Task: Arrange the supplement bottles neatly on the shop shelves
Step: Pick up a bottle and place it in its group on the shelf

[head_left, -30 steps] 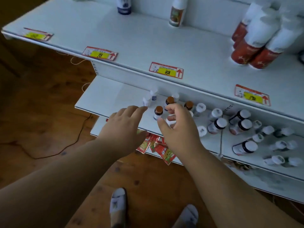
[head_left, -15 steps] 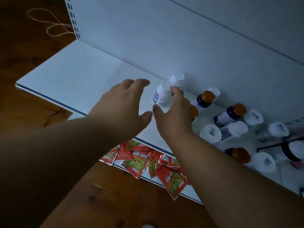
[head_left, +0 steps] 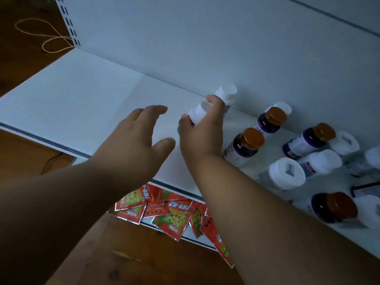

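Observation:
My right hand (head_left: 202, 132) grips a small white-capped bottle (head_left: 197, 114) near the middle of the white shelf (head_left: 82, 103). A second white-capped bottle (head_left: 226, 93) stands just behind it against the back wall. My left hand (head_left: 135, 138) hovers beside it with fingers spread and holds nothing. To the right stand dark bottles with orange caps (head_left: 244, 145) and white-capped bottles (head_left: 286, 174), loosely scattered.
Red snack sachets (head_left: 170, 212) lie in a heap on the lower shelf below my arms. Wooden floor lies to the left, with a loop of string (head_left: 47, 38) by the slotted shelf upright (head_left: 68, 21). The shelf's left half carries nothing.
The view has closed in on the shelf. My right hand has wrapped further round the small white bottle. The left hand stays spread beside it.

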Available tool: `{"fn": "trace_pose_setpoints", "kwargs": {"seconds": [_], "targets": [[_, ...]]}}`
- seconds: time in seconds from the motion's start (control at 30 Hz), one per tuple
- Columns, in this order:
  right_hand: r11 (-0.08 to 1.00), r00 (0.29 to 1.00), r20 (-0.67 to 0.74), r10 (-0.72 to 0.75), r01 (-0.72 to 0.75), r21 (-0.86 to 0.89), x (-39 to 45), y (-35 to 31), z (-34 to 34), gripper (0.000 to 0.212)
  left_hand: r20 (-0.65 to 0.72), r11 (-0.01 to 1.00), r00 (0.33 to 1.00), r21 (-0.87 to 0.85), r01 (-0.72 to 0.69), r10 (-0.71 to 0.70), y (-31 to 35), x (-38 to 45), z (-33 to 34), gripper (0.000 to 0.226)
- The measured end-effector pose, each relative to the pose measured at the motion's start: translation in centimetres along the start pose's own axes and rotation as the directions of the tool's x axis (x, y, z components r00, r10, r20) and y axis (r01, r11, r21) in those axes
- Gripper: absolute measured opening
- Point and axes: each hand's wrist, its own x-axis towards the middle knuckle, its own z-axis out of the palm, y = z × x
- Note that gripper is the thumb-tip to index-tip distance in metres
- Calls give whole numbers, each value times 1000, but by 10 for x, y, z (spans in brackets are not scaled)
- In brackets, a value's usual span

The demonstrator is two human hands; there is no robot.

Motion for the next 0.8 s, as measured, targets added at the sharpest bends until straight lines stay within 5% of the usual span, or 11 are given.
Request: {"fn": "trace_pose_setpoints", "kwargs": {"seconds": [0.2, 0.5, 0.8], "targets": [[889, 956, 209, 208, -273, 366, -40, -22, -27, 42, 15, 982, 999, -183, 44, -42, -1, -29, -16, 62], [752, 839, 454, 299, -501, 429, -124, -100, -111, 35, 151, 967, 988, -245, 75, -38, 63, -127, -75, 72], [714, 863, 403, 305, -487, 503, -203, -214, -231, 31, 243, 964, 970, -260, 56, 10, 185, -214, -170, 63]]}}
